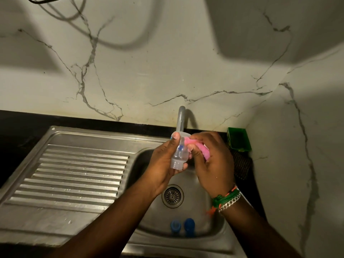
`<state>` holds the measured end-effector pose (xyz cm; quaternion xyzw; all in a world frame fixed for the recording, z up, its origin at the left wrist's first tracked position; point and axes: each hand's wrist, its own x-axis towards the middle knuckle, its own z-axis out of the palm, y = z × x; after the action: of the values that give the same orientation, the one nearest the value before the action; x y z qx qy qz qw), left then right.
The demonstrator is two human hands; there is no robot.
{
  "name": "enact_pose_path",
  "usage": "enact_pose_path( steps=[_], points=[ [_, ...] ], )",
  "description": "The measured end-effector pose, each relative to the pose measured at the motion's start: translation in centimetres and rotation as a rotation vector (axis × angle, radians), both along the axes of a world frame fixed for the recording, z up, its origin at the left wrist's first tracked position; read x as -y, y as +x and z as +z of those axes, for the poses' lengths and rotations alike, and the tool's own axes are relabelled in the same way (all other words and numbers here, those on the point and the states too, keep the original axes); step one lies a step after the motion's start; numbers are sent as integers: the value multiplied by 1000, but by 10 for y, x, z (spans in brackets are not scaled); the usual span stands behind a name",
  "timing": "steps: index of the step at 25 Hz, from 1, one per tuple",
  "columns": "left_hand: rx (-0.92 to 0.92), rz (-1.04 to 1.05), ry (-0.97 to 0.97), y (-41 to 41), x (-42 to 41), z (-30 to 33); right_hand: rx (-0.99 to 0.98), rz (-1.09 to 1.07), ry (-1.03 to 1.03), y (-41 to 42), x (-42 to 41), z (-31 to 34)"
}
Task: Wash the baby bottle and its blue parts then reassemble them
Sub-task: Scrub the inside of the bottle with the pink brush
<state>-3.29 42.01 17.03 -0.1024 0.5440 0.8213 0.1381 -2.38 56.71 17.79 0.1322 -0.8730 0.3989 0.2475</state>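
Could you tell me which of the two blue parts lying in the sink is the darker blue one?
It is the right-hand blue part, nearer the right hand's side of the sink; the left-hand blue part beside it looks paler.

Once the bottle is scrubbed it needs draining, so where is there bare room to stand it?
The ribbed drainboard left of the basin is bare. The basin is crowded: two blue parts at its near wall, both hands above its drain.

- The left hand (163,164) covers much of the bottle (177,155).
- The right hand (212,161) hides most of the pink sponge (188,141).
- The two blue parts (182,225) are dim and blurred.
- The tap (181,118) base sits behind the hands.
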Motion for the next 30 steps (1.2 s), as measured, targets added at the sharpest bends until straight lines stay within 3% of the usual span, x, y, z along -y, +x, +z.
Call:
enact_pose_path(
  steps=[4, 7, 11, 15, 19, 23, 26, 30],
  points=[
    [-18, 6, -1, -6, 3, 1, -29, 61, 108, 10, 5, -7],
    [-12, -31, 9, -3, -2, 0, -49, -74, 21, -2, -3, -3],
    [-12, -7, 76, -2, 2, 0, -19, 115, 77, 9, -5, -7],
    [-68, -99, 33, 3, -5, 1, -45, -48, 25, -9, -12, 1],
    [-57, -60, 85, 3, -2, -1, -60, 117, -63, 5, -8, -7],
    [-84, -102, -78, 6, 0, -8, -43, 27, -44, 0, -13, -8],
    [-239, -155, -201, -1, 13, -7, -44, 25, -11, 0, -10, 1],
    [-439, -358, -371, -9, 33, 4, 179, 125, 28, -17, -20, 16]
  ],
)
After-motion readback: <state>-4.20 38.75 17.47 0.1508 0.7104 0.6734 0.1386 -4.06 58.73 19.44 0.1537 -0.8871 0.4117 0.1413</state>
